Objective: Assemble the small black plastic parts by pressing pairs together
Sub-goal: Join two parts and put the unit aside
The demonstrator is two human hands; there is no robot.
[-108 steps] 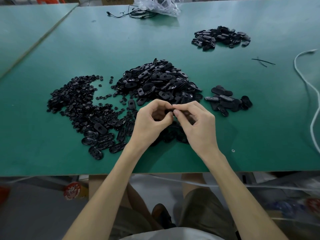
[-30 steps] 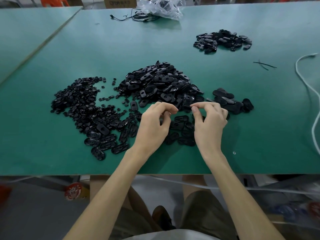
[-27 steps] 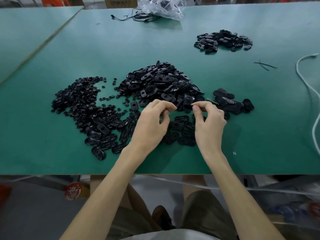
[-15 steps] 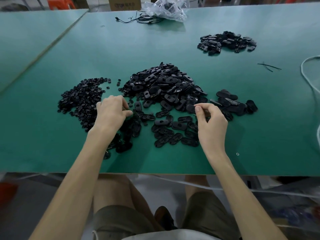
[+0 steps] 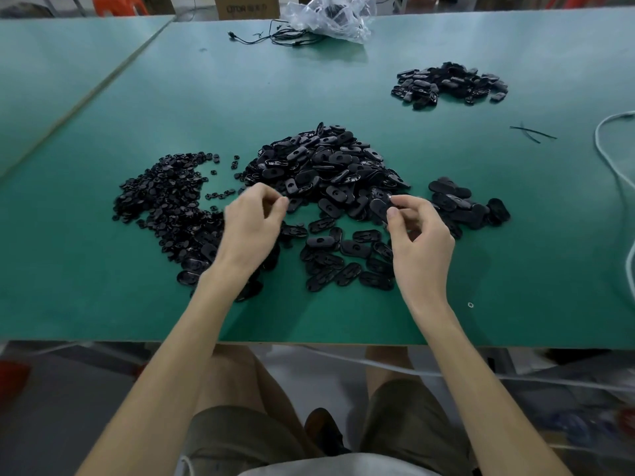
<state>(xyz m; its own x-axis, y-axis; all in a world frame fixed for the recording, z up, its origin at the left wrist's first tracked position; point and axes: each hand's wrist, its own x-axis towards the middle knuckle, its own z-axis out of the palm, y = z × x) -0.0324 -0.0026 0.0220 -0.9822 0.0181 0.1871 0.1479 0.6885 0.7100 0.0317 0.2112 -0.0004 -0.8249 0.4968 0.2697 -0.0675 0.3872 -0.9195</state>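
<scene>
**Two halves held apart, closing gap is the governing relation**

You are holding an oval black shell (image 5: 379, 208) in your right hand (image 5: 417, 242), pinched between thumb and forefinger at its right-hand end, so that the shell is projecting leftward from your fingertips with its long axis running roughly across the table and slightly downward to the left. Your other fingers are curling loosely beneath.

Your left hand (image 5: 249, 228) is pinching its thumb and forefinger tips together at the level of the shell; whether a small insert is sitting in that pinch cannot be told, as the hand is blurred and nothing dark is showing there. The pile of small inserts (image 5: 161, 201) is lying just to its left.

The shell is lying to the right of your left fingertips, well apart, with bare green table (image 5: 103, 293) and a few loose shells below the gap. In my judgement the coming move is bringing the two pinches together over that gap; the left hand is approaching the shell's free end.

The main heap of shells (image 5: 326, 166) is sitting just beyond both hands. The near table edge is lying well clear of your wrists, and open room is remaining on both sides.
</scene>
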